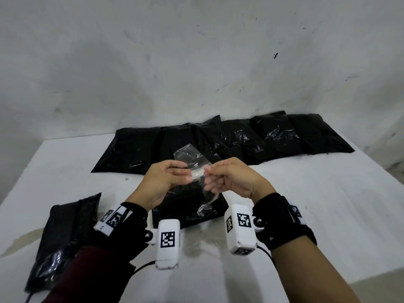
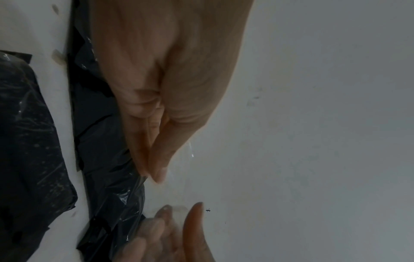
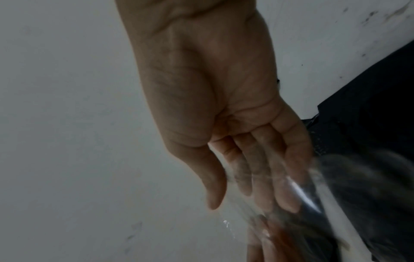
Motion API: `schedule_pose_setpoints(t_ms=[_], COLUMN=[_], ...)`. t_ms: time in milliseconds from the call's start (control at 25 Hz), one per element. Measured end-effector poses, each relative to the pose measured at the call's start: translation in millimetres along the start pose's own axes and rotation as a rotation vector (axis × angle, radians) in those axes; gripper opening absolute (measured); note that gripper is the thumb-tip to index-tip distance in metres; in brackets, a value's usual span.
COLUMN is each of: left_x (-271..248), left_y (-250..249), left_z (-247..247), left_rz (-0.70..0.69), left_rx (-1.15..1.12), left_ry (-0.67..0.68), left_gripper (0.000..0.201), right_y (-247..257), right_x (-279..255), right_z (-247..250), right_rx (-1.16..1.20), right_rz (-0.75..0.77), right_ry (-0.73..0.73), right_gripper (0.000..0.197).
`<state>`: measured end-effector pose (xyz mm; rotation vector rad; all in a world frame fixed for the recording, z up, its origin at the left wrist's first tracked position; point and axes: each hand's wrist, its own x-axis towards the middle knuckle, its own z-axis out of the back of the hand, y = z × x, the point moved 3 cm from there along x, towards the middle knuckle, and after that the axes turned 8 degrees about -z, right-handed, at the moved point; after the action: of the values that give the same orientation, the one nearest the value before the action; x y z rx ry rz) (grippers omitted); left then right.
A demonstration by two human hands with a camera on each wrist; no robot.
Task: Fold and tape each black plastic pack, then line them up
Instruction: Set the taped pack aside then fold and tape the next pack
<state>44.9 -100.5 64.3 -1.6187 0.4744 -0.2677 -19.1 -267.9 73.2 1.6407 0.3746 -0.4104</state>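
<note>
A strip of clear tape is stretched between my two hands above the table. My left hand pinches its left end with thumb and forefinger; my right hand pinches the right end. Under the hands lies a folded black plastic pack with a loose clear piece on it. In the left wrist view my left hand pinches with thumb against fingers, and the tape shows only as a faint glint. In the right wrist view the tape crosses my right hand.
A row of several black packs lies overlapping along the back of the white table, against the grey wall. One more black pack lies at the front left beside my left forearm. The table's right edge drops off.
</note>
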Motion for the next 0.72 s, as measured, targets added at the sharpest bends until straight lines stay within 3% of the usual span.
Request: schedule_pose_setpoints(t_ms=[80,200,440,720], left_x=[2.2,3.5,4.9,4.8], left_y=[0.5,3.0,2.9,7.6], left_z=[2.4,5.7,13.2,20.4], left_rz=[-0.008,-0.009,-0.055,-0.051], left_rx=[-0.025,-0.005,0.246,0.529], left_ry=[-0.029,-0.036,0.037,0.088], left_gripper=[0.04,0.049,0.056,0.055], right_y=[-4.0,-7.6,-0.2,-3.6], right_x=[0.6,1.3,8.2,18.5], right_z=[-0.8,-1.5,-0.6,-11.7], right_rx=[-0.004,-0.109,-0.225,-0.313], right_rz=[-0.017,-0.003,-0.081,-0.157], right_ry=[0.029,0.009,-0.041,0.017], right_gripper=[0.022,0.004,0.011,0.014])
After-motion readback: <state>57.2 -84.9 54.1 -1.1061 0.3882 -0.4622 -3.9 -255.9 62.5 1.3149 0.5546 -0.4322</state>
